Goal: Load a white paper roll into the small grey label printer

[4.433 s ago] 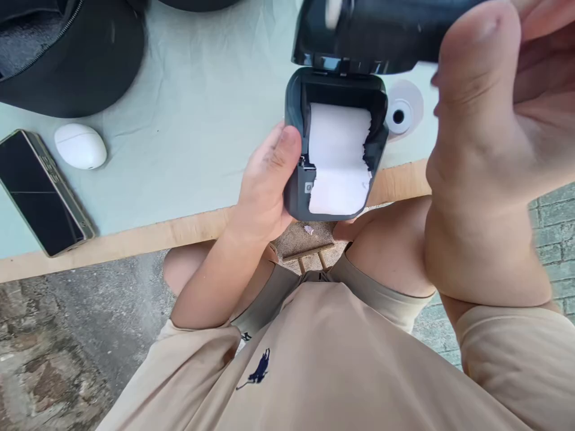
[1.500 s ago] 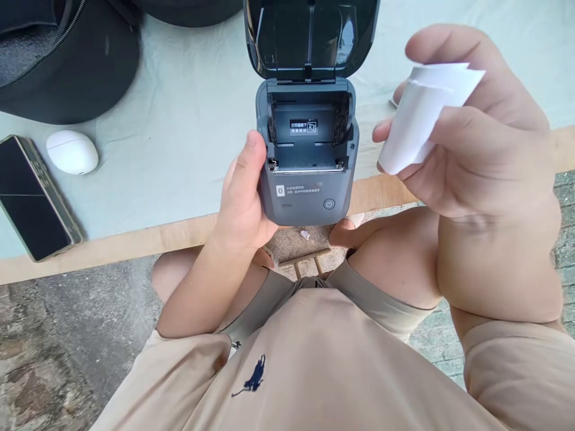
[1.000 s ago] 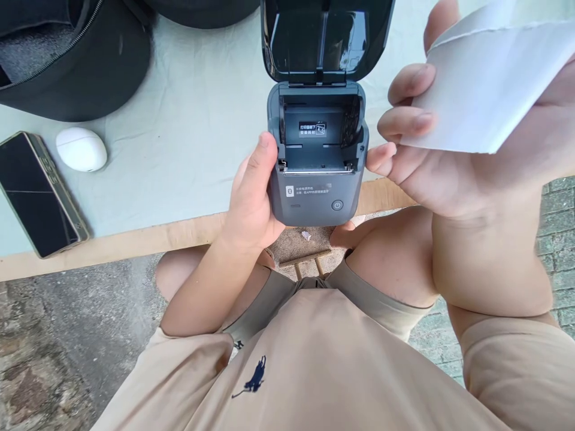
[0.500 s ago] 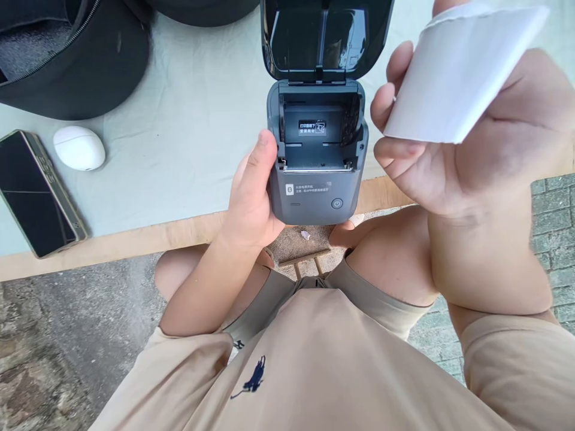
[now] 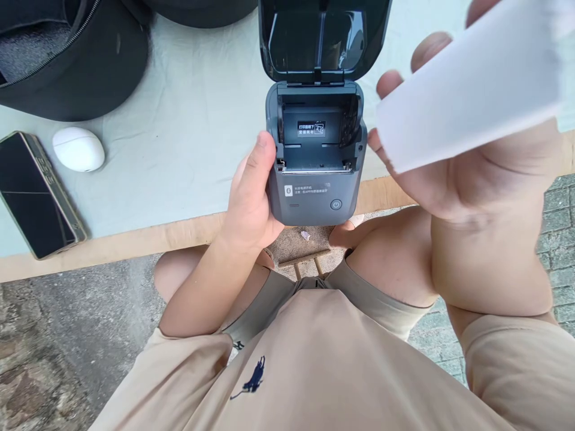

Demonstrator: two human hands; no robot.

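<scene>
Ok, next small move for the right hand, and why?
I'd have the right hand lay the white paper on the table, probably beside the printer. The lid stands open over a compartment with no paper in it, the left hand holds the printer, and the paper occupies the only other hand.

Bright, soft daylight fills my head view.
I see pale glare in the glossy lid (image 5: 321, 42), soft shadow beside the white case (image 5: 78, 148); the near paper (image 5: 471, 90) blurs, the printer (image 5: 314, 200) reads crisply, and wide-angle distortion stretches the right sleeve (image 5: 516, 359).
</scene>
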